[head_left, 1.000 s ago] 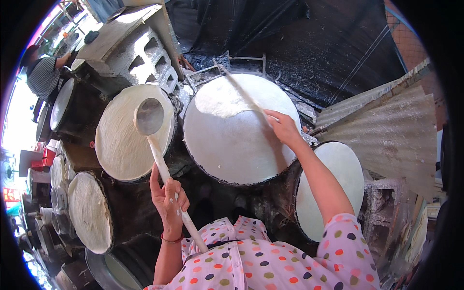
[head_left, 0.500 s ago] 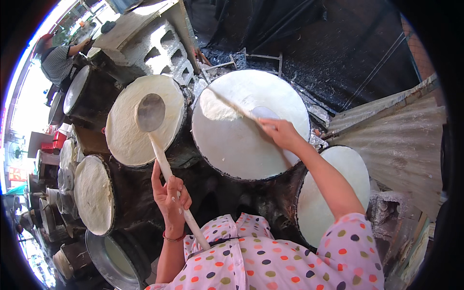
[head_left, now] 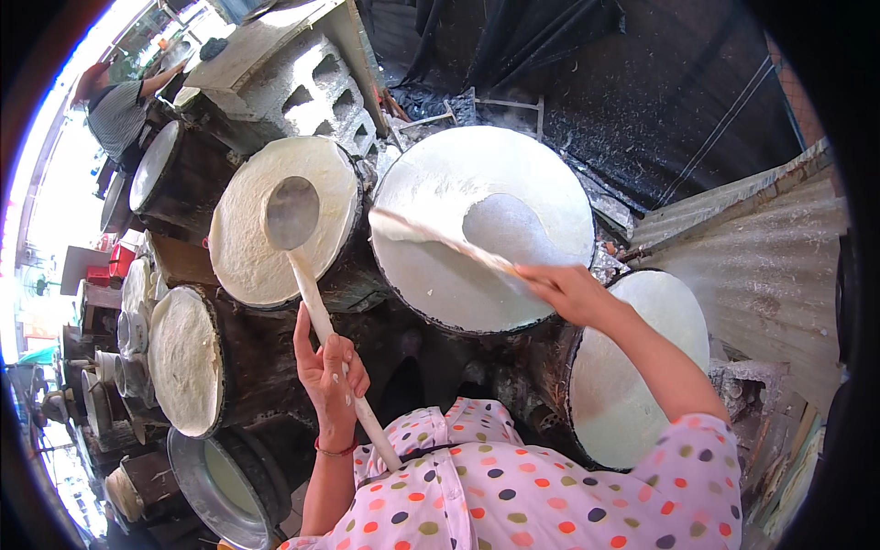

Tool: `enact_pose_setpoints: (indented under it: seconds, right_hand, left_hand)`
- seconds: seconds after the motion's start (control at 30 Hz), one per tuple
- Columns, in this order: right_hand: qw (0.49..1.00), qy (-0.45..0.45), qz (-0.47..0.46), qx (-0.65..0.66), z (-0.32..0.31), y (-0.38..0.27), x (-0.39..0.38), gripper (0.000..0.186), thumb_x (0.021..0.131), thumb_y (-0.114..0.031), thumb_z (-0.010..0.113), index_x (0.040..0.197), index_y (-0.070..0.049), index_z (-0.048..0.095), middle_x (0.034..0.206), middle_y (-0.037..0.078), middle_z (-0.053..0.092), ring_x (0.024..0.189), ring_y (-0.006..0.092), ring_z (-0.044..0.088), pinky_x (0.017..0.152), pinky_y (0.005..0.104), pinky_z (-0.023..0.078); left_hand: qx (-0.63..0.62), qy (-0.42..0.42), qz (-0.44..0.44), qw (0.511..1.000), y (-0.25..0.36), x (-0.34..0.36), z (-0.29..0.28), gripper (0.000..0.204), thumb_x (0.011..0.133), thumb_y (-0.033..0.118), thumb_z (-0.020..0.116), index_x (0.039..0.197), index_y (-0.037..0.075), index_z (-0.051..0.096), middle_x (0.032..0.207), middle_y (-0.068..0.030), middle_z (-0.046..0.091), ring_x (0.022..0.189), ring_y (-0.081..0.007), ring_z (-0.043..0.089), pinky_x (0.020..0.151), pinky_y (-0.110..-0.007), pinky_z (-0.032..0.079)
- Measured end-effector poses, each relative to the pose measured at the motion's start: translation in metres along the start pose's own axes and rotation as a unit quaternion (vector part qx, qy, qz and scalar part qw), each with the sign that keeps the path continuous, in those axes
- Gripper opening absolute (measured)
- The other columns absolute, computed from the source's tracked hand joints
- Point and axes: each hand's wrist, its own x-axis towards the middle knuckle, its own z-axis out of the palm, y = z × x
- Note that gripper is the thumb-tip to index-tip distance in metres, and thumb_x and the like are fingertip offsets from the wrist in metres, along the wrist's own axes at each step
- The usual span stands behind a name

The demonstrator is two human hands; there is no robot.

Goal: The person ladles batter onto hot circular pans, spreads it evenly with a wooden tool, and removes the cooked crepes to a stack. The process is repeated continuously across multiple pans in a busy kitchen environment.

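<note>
My left hand [head_left: 332, 380] is closed round the pale wooden shaft of a long-handled ladle [head_left: 312, 293]. Its round grey metal head lies over the left griddle [head_left: 240, 234], which is coated with cream batter, and the shaft's lower end rests against my waist. In my right hand [head_left: 573, 291] is a long, thin wooden spreader [head_left: 451, 243], gripped at its right end. The blade crosses the large middle griddle [head_left: 440, 284], with wet white batter [head_left: 431, 179] on the far side of it. A smooth greyish patch shows near the blade's right part.
A pale-coated griddle [head_left: 632, 367] stands at my right, a batter-covered one [head_left: 186, 362] at lower left. Below that is a metal pot [head_left: 188, 472] of pale liquid. Concrete blocks [head_left: 321, 92] stand behind, corrugated sheet [head_left: 752, 247] to the right. Another person [head_left: 117, 119] works far left.
My right hand has swept the spreader rightward and toward me across the middle griddle, and the batter there is spread wider. My left hand still holds the ladle in place.
</note>
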Motion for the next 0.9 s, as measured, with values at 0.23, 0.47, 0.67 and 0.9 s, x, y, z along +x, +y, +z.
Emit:
enact_pose_setpoints:
  seconds: [0.23, 0.47, 0.67, 0.9]
  right_hand:
    - [0.989, 0.136, 0.017, 0.051, 0.019, 0.016, 0.050, 0.031, 0.092, -0.020, 0.054, 0.121, -0.010, 0.062, 0.113, 0.017, 0.064, 0.101, 0.0354, 0.062, 0.087, 0.0388, 0.049]
    - [0.989, 0.136, 0.012, 0.050, 0.036, 0.013, -0.044, 0.035, 0.094, -0.023, 0.052, 0.124, -0.006, 0.059, 0.115, 0.017, 0.065, 0.105, 0.0332, 0.062, 0.089, 0.0367, 0.048]
    - [0.974, 0.208, 0.080, 0.034, 0.080, 0.001, -0.038, 0.037, 0.094, -0.021, 0.053, 0.127, -0.005, 0.056, 0.113, 0.019, 0.065, 0.099, 0.0349, 0.064, 0.084, 0.0372, 0.050]
    - [0.938, 0.335, 0.082, -0.025, 0.174, -0.075, -0.088, 0.037, 0.096, -0.016, 0.050, 0.132, -0.009, 0.052, 0.092, 0.018, 0.065, 0.083, 0.0356, 0.063, 0.072, 0.0403, 0.051]
  left_hand:
    - [0.001, -0.011, -0.002, 1.000, 0.000, -0.010, 0.004, 0.055, 0.099, 0.011, 0.047, 0.149, 0.021, 0.025, 0.072, -0.0012, 0.044, 0.042, -0.0038, 0.037, 0.034, -0.018, 0.031]
    - [0.010, -0.020, -0.008, 1.000, 0.000, -0.016, -0.013, 0.055, 0.100, 0.011, 0.046, 0.149, 0.021, 0.025, 0.072, -0.0010, 0.044, 0.043, -0.0033, 0.037, 0.035, -0.017, 0.031]
    - [-0.004, -0.092, -0.021, 0.996, 0.012, 0.010, -0.014, 0.055, 0.100, 0.011, 0.046, 0.149, 0.021, 0.024, 0.073, -0.0010, 0.044, 0.044, -0.0031, 0.037, 0.035, -0.017, 0.031]
    - [-0.016, -0.147, -0.030, 0.989, 0.031, 0.032, -0.082, 0.056, 0.099, 0.010, 0.046, 0.149, 0.020, 0.024, 0.072, -0.0008, 0.044, 0.043, -0.0039, 0.036, 0.034, -0.018, 0.031]
